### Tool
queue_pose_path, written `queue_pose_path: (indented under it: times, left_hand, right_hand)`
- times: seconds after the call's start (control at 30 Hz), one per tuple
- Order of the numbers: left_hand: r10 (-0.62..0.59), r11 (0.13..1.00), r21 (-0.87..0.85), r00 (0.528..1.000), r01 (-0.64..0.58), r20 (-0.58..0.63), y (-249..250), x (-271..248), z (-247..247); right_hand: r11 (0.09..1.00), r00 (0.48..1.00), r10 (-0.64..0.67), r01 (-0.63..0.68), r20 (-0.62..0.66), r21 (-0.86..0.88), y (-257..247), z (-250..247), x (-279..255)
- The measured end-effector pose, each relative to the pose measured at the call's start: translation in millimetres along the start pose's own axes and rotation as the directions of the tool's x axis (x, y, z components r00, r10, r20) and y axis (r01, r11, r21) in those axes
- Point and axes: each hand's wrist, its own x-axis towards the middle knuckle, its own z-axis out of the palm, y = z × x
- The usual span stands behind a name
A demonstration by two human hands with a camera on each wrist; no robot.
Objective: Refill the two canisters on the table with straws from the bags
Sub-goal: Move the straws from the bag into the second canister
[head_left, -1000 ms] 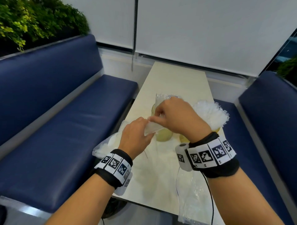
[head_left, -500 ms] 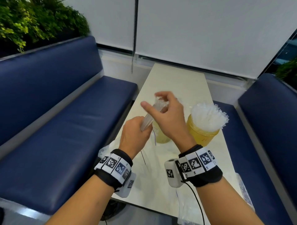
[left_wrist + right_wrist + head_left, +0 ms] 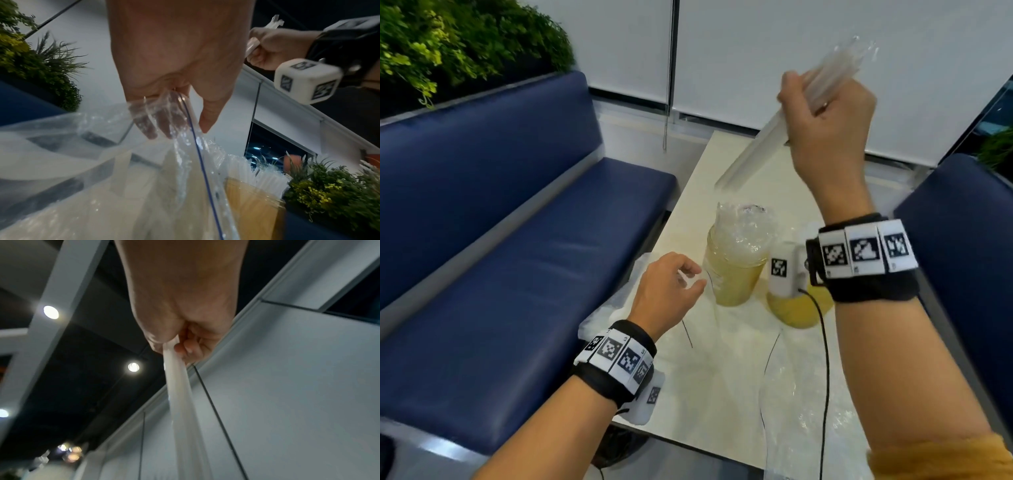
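The right hand (image 3: 828,113) holds a grip curled tight round a bundle of straws (image 3: 784,123), raised above the desk (image 3: 736,161). The left hand (image 3: 671,291) pinches the mouth of a clear bag (image 3: 102,162) beside 2 yellow canisters (image 3: 732,270), both on the desk.

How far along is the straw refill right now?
Partly done. The left canister already holds wrapped straws; the right canister is mostly hidden behind the wrist. In hand: the right hand grips a raised bundle of straws, while the left hand pinches the open bag. Left: dropping the bundle into a canister.
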Motion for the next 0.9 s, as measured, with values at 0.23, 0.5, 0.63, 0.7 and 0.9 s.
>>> queue_pose_path:
  times: [0.23, 0.5, 0.63, 0.7, 0.9]
  left_hand:
    - [0.042, 0.999, 0.023, 0.999, -0.042, -0.003, 6.9, 5.7, -9.0]
    - [0.066, 0.998, -0.01, 0.998, -0.066, 0.008, 8.2, 3.1, -14.9]
    - [0.059, 0.998, -0.003, 0.998, -0.059, 0.017, 10.0, 3.2, -18.7]
    - [0.054, 0.998, 0.01, 0.998, -0.054, 0.037, 11.3, 4.0, -21.3]
    - [0.063, 0.995, 0.07, 0.994, -0.07, 0.093, 19.3, 7.2, -30.7]
  right_hand:
    - [0.927, 0.965, 0.195, -0.123, 0.176, -0.354, 87.8, 51.5, -8.4]
    - [0.811, 0.845, 0.473, -0.307, 0.25, -0.498, 141.7, 75.7, -83.3]
    - [0.921, 0.954, 0.282, -0.239, 0.104, -0.308, 135.1, 74.8, -73.8]
    - [0.96, 0.986, 0.147, -0.124, 0.074, -0.251, 129.2, 74.7, -64.2]
    - [0.8, 0.828, -0.023, 0.352, 0.561, -0.487, 136.8, 88.2, -60.1]
